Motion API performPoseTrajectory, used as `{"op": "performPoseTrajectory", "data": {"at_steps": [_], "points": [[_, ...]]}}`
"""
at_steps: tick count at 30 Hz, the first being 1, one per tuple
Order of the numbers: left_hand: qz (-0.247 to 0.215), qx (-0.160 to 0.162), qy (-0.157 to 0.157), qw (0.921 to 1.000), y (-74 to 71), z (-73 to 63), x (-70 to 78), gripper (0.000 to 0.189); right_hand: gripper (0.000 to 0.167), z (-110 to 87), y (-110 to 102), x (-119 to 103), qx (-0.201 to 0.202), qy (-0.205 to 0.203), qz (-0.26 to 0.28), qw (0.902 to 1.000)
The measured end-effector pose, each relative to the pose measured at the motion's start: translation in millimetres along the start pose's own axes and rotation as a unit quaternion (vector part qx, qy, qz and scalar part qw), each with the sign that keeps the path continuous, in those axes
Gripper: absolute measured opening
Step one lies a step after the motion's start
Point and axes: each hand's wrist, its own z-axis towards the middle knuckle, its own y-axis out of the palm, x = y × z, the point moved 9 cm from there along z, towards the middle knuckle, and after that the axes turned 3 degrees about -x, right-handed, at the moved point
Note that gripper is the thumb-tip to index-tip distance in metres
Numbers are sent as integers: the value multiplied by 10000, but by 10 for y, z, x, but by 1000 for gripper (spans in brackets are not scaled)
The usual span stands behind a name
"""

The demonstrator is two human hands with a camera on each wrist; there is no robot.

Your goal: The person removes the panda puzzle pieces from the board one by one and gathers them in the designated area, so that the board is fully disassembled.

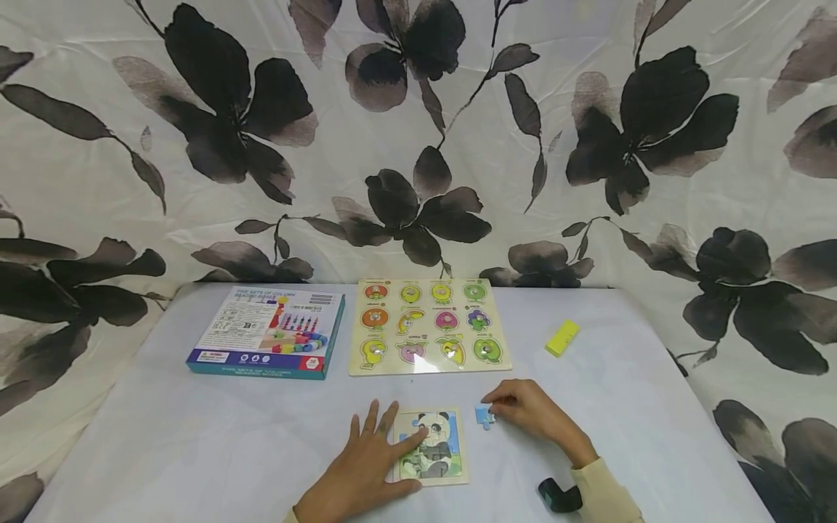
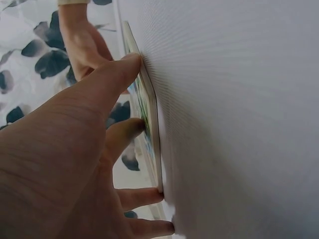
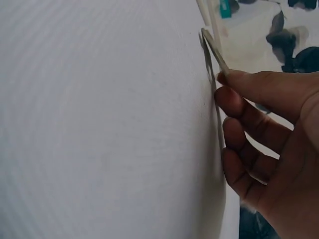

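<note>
Panda puzzle (image 1: 431,445) lay flat at the bench's (image 1: 196,436) near edge, the left hand (image 1: 362,472) pressing it with straight, spread fingers (image 2: 127,64). Just beside it, the right hand (image 1: 532,410) pinched a blue puzzle piece (image 1: 484,415), tilted up off the bench.

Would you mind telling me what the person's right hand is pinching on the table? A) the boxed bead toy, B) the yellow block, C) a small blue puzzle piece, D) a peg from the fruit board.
C: in the head view the right hand pinches a small blue puzzle piece just right of the panda puzzle, while the yellow block lies apart, untouched.
</note>
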Motion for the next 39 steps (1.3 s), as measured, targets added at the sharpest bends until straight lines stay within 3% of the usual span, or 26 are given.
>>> {"op": "performPoseTrajectory", "data": {"at_steps": [8,18,24,32,39], "points": [[-139,-69,74,9999,4,-10,16,63,16,19,35,-19,-50,-160,103,9998],[-140,-48,89,9999,16,-14,13,61,18,55,22,-66,124,-25,122,9998],[-77,-52,115,9999,15,-17,21,61,18,176,94,-316,224,-389,255,9987],[29,38,143,9999,1,-25,34,61,17,386,356,-624,-119,-872,513,9948],[84,73,172,9998,-13,-31,32,60,15,478,570,-822,-498,-1253,-4,9909]]}}
